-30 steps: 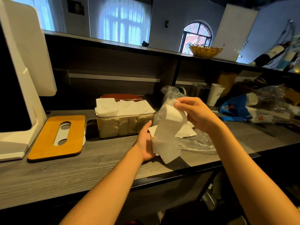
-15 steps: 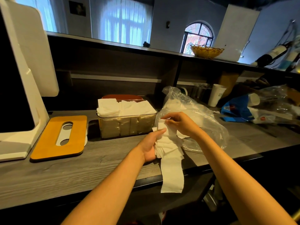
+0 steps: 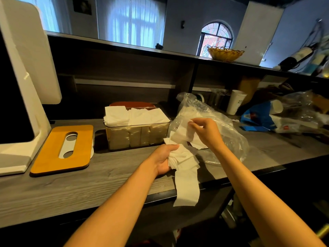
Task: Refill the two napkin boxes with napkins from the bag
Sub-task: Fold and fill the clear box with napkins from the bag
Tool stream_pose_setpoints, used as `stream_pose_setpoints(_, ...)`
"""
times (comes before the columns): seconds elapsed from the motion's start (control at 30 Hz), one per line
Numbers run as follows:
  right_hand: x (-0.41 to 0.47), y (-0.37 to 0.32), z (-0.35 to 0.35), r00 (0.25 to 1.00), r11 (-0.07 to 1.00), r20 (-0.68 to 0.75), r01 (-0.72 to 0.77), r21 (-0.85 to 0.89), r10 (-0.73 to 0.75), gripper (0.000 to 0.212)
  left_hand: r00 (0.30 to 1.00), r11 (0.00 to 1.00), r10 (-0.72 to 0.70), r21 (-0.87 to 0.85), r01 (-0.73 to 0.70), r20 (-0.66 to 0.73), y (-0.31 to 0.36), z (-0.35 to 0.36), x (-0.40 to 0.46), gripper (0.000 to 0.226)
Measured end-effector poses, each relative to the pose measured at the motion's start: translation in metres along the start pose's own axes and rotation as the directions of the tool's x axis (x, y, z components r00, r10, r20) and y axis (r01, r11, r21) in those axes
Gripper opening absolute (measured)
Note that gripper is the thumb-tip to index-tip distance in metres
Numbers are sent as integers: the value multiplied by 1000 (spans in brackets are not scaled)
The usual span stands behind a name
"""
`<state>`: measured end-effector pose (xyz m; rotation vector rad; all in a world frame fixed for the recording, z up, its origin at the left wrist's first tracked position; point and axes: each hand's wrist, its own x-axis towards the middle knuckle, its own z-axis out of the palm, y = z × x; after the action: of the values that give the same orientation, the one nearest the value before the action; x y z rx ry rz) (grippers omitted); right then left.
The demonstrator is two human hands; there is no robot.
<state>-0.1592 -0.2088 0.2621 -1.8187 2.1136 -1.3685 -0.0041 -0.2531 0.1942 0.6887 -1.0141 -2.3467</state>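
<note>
A clear napkin box point(image 3: 137, 137) stands on the counter, heaped with white napkins point(image 3: 135, 115); a reddish lid or second box point(image 3: 131, 104) shows behind it. My left hand point(image 3: 164, 157) grips a stack of white napkins point(image 3: 185, 157), with one unfolded napkin point(image 3: 187, 188) hanging over the counter's front edge. My right hand point(image 3: 204, 130) pinches another napkin point(image 3: 183, 134) just above that stack, at the mouth of the clear plastic bag point(image 3: 213, 118) lying to the right of the box.
An orange wooden lid with a slot point(image 3: 62, 148) lies left of the box, beside a white screen stand point(image 3: 19, 104). White cups point(image 3: 235, 102), a blue packet point(image 3: 256, 116) and more plastic bags point(image 3: 300, 111) crowd the right end. A raised shelf runs behind the grey counter point(image 3: 71, 184).
My right hand dropped from holding a napkin high, laid it on the stack in my left hand, then lifted again pinching another napkin. One napkin now hangs over the counter edge.
</note>
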Motion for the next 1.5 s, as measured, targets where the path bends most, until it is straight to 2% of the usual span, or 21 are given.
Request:
stream_pose_setpoints(0.07, -5, -4, -4, 988, 993, -152, 25, 116, -7, 19, 1000, 999, 6, -45, -6, -1, 1, 1, -2, 26)
stream_pose_setpoints(0.13, -12, -7, -7, 961, 991, -272, 86, 100, -55, 20, 999, 993, 26, -113, -22, 34, 2, 0, -2, 37)
stream_pose_setpoints(0.2, -23, -7, -6, 957, 988, -260, 146, 42, -131, 22, 998, 987, 34, -160, -24, 60, 3, -2, 0, 50)
stream_pose_setpoints(0.23, -29, -9, -5, 974, 987, -174, 152, 44, -143, 22, 997, 985, 32, -169, -21, 63, 3, -3, 1, 54)
stream_pose_setpoints(0.3, -38, -10, -2, 979, 993, 164, 120, 14, -121, 23, 997, 985, 30, -169, -19, 67, 3, -4, 2, 59)
stream_pose_setpoints(0.37, -43, -7, 1, 884, 988, 460, 128, -83, -76, 28, 998, 987, 21, -162, -11, 63, 3, -4, 2, 56)
stream_pose_setpoints(0.4, -45, -6, 2, 855, 992, 516, 106, -70, -56, 31, 998, 990, 13, -143, -6, 53, 3, -4, 1, 51)
stream_pose_setpoints(0.43, -47, -7, 1, 861, 999, 507, 52, -7, -42, 34, 999, 994, 10, -107, -6, 35, 3, -3, 1, 44)
stream_pose_setpoints(0.5, -50, -9, -5, 937, 989, 347, -19, 147, -34, 32, 1000, 999, -1, -38, 1, -2, 2, -1, 1, 33)
stream_pose_setpoints(0.57, -55, -10, -15, 978, 981, 199, 24, 194, -64, 22, 1000, 1000, -13, -13, 13, -18, 2, -1, 0, 34)
stream_pose_setpoints(0.6, -59, -9, -20, 977, 985, 196, 45, 167, -78, 15, 1000, 1000, -13, -12, 13, -26, 2, -1, 1, 35)
stream_pose_setpoints(0.67, -74, -7, -23, 944, 998, 323, 57, 35, -66, 9, 999, 1000, -20, -8, 19, -40, 1, -1, 3, 37)
stream_pose_setpoints(0.73, -89, 2, -19, 898, 994, 439, 68, -86, -24, 18, 998, 1000, -16, -9, 16, -54, 0, -1, 5, 38)
stream_pose_setpoints(0.87, -105, 19, -6, 900, 977, 435, 109, -184, -19, 35, 997, 1000, 5, -7, -6, -79, -2, 1, 6, 38)
stream_pose_setpoints(1.1, -104, 20, -4, 873, 978, 487, 105, -180, -5, 12, 990, 999, 20, -33, -25, -140, -4, 4, 3, 43)
stream_pose_setpoints(1.17, -105, 19, -8, 887, 990, 461, 75, -120, -11, 6, 989, 998, 25, -54, -33, -143, -3, 4, 1, 43)
stream_pose_setpoints(1.23, -104, 15, -14, 919, 999, 395, -19, 51, -3, 6, 991, 998, 25, -62, -34, -132, -2, 5, -1, 41)
stream_pose_setpoints(1.37, -85, -2, -25, 958, 901, 287, -136, 411, 14, 8, 995, 998, 27, -57, -33, -91, -1, 8, -5, 37)
stream_pose_setpoints(1.43, -70, -8, -22, 964, 856, 262, -166, 490, 38, 9, 997, 997, 43, -60, -47, -68, -1, 7, -6, 38)
stream_pose_setpoints(1.5, -55, -9, -13, 967, 866, 242, -187, 464, 79, 12, 999, 995, 47, -88, -48, -10, -1, 5, -5, 45)
